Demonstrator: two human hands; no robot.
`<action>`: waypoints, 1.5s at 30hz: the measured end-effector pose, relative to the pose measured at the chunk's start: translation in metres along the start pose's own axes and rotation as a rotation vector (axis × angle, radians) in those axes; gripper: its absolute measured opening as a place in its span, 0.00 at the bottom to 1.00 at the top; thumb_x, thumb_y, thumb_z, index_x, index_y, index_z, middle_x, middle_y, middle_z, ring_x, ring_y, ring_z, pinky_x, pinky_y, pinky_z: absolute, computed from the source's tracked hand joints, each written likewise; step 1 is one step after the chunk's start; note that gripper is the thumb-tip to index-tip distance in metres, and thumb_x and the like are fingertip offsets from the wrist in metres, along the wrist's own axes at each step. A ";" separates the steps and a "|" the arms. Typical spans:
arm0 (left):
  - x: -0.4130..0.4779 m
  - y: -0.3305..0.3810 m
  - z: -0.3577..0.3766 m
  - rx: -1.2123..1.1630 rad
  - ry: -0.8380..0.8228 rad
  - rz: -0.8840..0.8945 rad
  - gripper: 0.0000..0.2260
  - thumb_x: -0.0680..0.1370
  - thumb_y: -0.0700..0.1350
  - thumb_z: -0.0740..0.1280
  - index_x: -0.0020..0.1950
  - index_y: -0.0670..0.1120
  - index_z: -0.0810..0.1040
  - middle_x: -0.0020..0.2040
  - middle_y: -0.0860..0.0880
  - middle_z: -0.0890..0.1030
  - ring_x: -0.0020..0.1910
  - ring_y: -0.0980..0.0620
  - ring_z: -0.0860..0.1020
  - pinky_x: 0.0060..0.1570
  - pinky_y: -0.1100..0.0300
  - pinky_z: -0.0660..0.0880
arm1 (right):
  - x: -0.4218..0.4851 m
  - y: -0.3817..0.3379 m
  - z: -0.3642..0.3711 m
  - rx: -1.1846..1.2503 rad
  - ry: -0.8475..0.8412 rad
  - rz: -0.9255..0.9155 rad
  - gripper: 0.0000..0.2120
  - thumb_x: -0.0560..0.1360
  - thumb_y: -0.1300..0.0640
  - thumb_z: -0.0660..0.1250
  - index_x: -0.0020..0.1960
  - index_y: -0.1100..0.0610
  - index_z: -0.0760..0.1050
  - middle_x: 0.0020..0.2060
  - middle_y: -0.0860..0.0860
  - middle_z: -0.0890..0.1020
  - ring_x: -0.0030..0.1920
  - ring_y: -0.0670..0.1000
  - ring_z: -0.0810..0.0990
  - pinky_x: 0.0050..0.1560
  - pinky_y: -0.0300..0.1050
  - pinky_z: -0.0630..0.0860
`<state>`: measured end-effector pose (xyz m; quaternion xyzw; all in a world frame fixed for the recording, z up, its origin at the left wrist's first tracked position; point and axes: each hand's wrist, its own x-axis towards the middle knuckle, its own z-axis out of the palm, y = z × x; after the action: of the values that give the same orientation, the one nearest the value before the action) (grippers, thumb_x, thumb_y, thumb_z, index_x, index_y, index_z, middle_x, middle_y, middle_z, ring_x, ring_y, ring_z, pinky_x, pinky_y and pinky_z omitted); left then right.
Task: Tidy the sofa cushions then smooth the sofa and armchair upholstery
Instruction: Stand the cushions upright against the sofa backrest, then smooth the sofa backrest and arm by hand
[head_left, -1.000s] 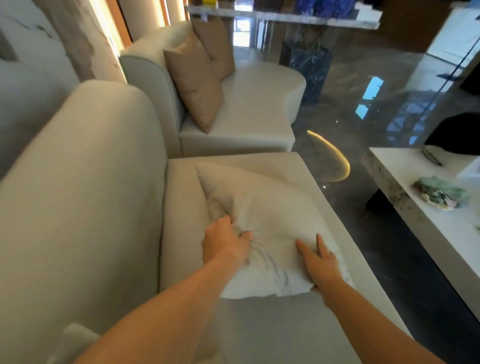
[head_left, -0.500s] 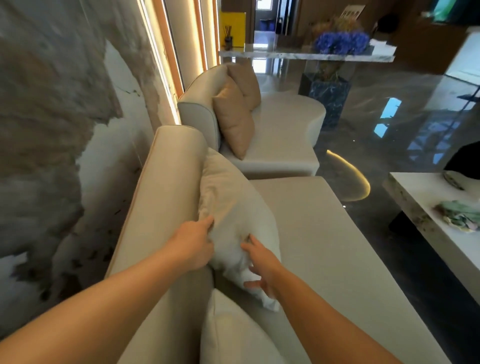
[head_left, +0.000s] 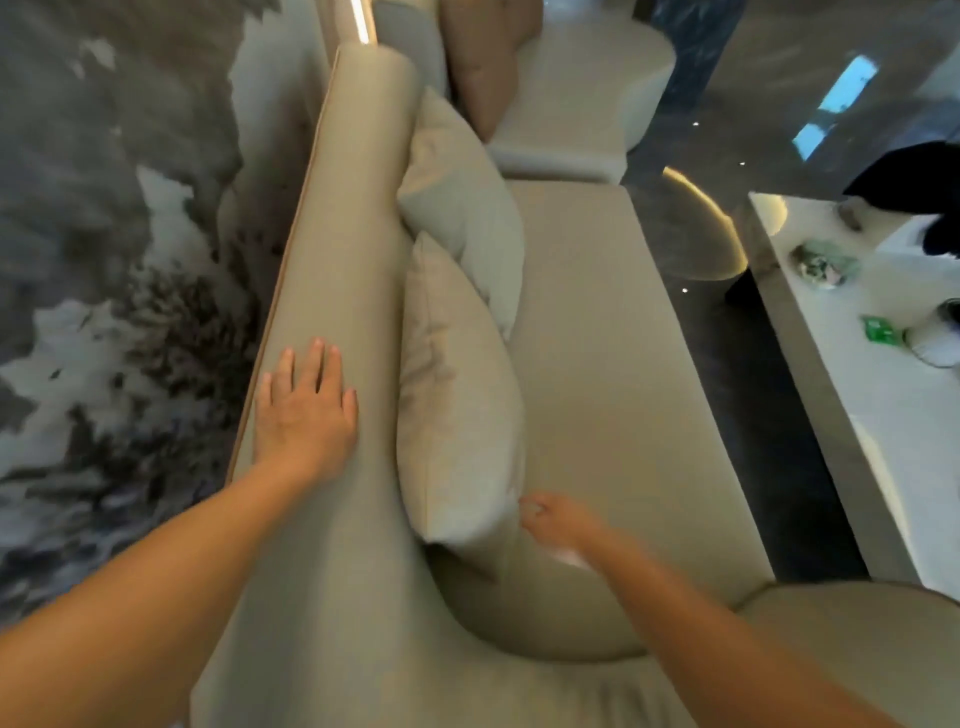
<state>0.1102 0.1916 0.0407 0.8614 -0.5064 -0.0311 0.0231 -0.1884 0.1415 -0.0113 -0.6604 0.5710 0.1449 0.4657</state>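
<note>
Two beige cushions lean upright against the backrest of the beige sofa (head_left: 597, 364): a near cushion (head_left: 457, 405) and a far cushion (head_left: 462, 208) behind it. My left hand (head_left: 304, 410) lies flat with fingers spread on top of the sofa backrest (head_left: 353, 208), holding nothing. My right hand (head_left: 558, 519) is at the near cushion's lower right corner with fingers curled; whether it pinches the fabric I cannot tell. Beyond the sofa stands a cream armchair (head_left: 576, 83) with a tan cushion (head_left: 485, 67) on it.
A marbled wall (head_left: 114, 260) runs close along the left behind the backrest. A white low table (head_left: 857, 374) with small items stands to the right across a strip of dark glossy floor (head_left: 727, 322). A rounded sofa section (head_left: 857, 649) sits at the bottom right.
The cushion I was handling now stands against the backrest. My left hand moved off it onto the backrest top. My right hand shifted to the nearer cushion's corner, and the view tipped downward.
</note>
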 end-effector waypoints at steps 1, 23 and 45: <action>-0.031 0.001 -0.001 -0.008 0.000 -0.030 0.27 0.80 0.53 0.55 0.77 0.45 0.56 0.79 0.46 0.57 0.76 0.39 0.55 0.74 0.42 0.53 | -0.018 0.007 0.013 -0.013 -0.012 -0.017 0.19 0.79 0.55 0.61 0.69 0.54 0.74 0.65 0.56 0.79 0.64 0.57 0.77 0.62 0.45 0.73; -0.289 0.025 0.018 -0.262 -0.003 -0.475 0.31 0.71 0.71 0.42 0.74 0.66 0.46 0.79 0.57 0.49 0.70 0.31 0.55 0.60 0.31 0.66 | -0.209 0.074 0.132 -0.463 0.625 -0.238 0.38 0.71 0.26 0.40 0.73 0.44 0.64 0.69 0.45 0.73 0.70 0.54 0.65 0.70 0.56 0.55; -0.162 -0.028 0.019 -0.289 0.103 -0.452 0.31 0.69 0.70 0.44 0.73 0.69 0.48 0.79 0.60 0.48 0.70 0.34 0.56 0.62 0.36 0.64 | -0.141 -0.040 0.122 -0.409 0.813 -0.145 0.31 0.66 0.30 0.51 0.53 0.44 0.83 0.46 0.49 0.86 0.47 0.56 0.82 0.50 0.58 0.73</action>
<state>0.0541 0.3465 0.0244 0.9407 -0.2899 -0.0636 0.1641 -0.1544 0.3205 0.0445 -0.7802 0.6194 -0.0492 0.0728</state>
